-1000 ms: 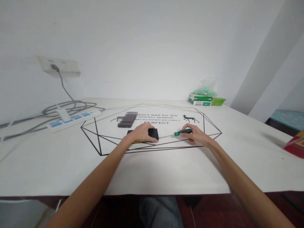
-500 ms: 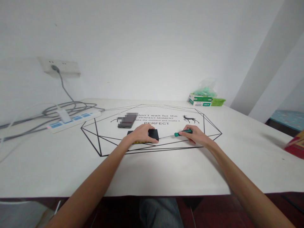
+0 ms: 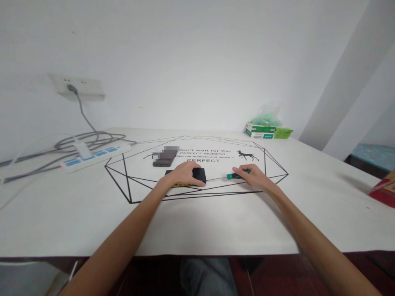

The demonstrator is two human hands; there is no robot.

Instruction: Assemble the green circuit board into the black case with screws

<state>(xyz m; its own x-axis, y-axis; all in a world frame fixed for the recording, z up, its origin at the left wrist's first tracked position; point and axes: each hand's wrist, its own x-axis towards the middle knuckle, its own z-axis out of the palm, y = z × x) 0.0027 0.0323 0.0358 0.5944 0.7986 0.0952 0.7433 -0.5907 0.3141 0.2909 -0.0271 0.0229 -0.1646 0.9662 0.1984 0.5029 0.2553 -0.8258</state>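
A small flat black box (image 3: 200, 175) with yellow ports along its near side lies on the white table. My left hand (image 3: 184, 173) grips it from above, the thumb on its near right edge, and covers much of its top. To the right, my right hand (image 3: 251, 174) is closed round the green and black handle of a screwdriver (image 3: 233, 176). The thin shaft points left, and its tip meets the right side of the box. A dark smartphone (image 3: 166, 158), partly pixelated, rests just behind my left hand.
On the left lie a white power strip (image 3: 100, 157) and coiled grey cables (image 3: 77, 142). Green and white boxes (image 3: 260, 129) with a plastic bag on top stand at the back right. A red box (image 3: 384, 191) sits at the right edge.
My right thumb and fingers have shifted on the screwdriver handle, with the knuckles turned. My left hand and the black box stay in place.
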